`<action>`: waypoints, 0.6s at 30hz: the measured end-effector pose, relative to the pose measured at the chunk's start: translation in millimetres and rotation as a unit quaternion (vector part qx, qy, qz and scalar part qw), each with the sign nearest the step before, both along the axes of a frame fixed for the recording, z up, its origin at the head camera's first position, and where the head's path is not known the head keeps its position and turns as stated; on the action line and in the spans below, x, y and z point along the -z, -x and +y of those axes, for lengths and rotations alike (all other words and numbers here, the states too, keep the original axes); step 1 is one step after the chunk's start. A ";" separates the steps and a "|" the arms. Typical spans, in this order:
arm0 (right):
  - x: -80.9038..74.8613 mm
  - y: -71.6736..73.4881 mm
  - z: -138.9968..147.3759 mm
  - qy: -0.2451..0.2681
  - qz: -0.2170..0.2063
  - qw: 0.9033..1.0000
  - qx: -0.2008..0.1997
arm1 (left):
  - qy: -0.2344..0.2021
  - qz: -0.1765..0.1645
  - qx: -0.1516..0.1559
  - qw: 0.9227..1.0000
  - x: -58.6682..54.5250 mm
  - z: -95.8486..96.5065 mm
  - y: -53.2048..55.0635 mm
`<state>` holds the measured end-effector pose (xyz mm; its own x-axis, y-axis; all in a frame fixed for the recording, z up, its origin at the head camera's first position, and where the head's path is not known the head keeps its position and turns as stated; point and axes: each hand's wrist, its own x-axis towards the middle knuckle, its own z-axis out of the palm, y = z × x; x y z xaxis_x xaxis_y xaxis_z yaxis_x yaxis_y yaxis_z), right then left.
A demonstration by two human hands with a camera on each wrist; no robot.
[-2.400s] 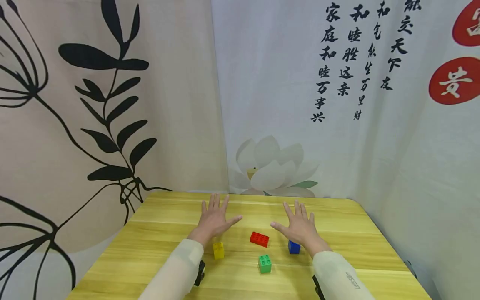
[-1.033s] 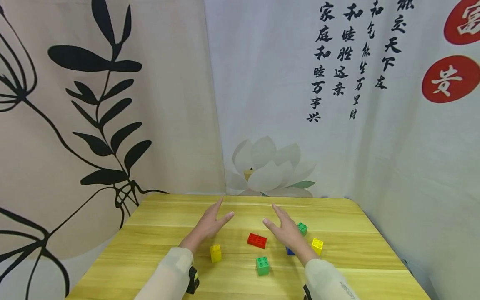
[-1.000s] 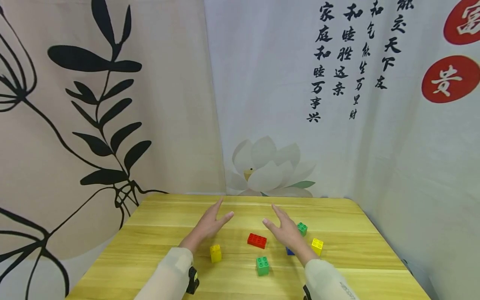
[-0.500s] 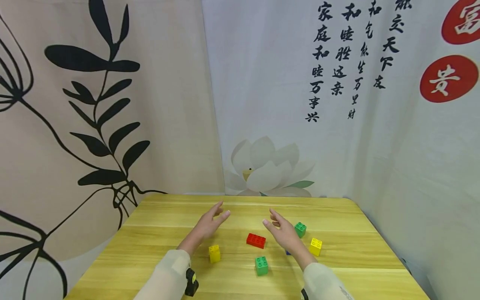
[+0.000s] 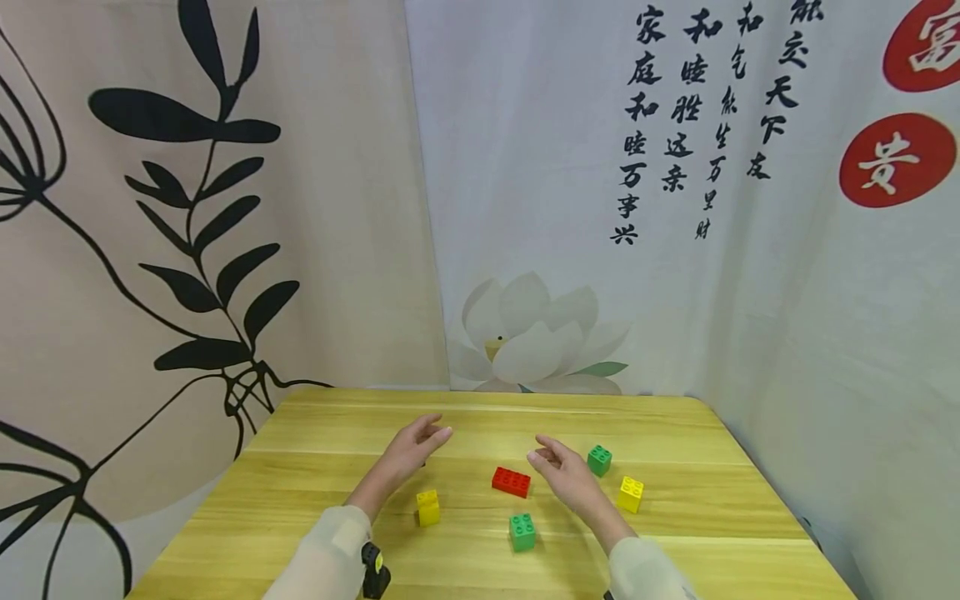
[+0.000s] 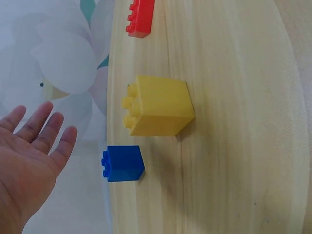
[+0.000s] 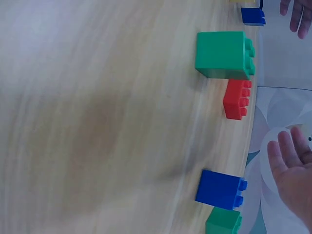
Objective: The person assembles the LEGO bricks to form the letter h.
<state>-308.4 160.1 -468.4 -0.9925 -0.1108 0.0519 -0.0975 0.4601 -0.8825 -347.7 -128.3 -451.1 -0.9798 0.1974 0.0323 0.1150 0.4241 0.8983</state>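
My left hand (image 5: 408, 450) hovers over the left half of the table, its fingers loosely bent and holding nothing. Nearest to it are a yellow toy brick (image 5: 428, 507) and, mostly hidden by the hand in the head view, a blue brick (image 6: 125, 163). My right hand (image 5: 567, 475) is likewise relaxed and touches nothing. It covers another blue brick (image 7: 219, 189), which the right wrist view shows. Between the hands lies a longer red brick (image 5: 512, 482), with a green brick (image 5: 522, 532) in front of it. Right of my right hand sit a second green brick (image 5: 599, 460) and a second yellow brick (image 5: 631, 494).
The bricks stand apart from one another on a wooden table (image 5: 720, 517). A printed cloth (image 5: 360, 208) hangs behind the table's back edge and along its sides. Dark wrist devices, such as the left one (image 5: 375, 571), are worn at the sleeves.
Both hands have drawn slightly back, and their fingers went from spread and straight to loosely bent. The back green and right yellow bricks came into sight; the right blue brick became hidden. No brick visibly moved.
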 end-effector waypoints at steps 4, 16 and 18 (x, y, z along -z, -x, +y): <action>4.6 -4.1 -3.0 -0.003 0.000 1.000 -0.006 | 0.009 -0.004 0.001 1.000 4.7 -3.4 0.6; 16.3 -16.4 -5.8 -0.012 -0.017 0.999 -0.045 | 0.008 -0.008 0.001 1.000 18.3 -9.8 -8.3; 18.2 -17.8 -5.9 -0.012 -0.018 0.999 -0.044 | 0.003 -0.012 0.000 1.000 20.1 -11.3 -10.0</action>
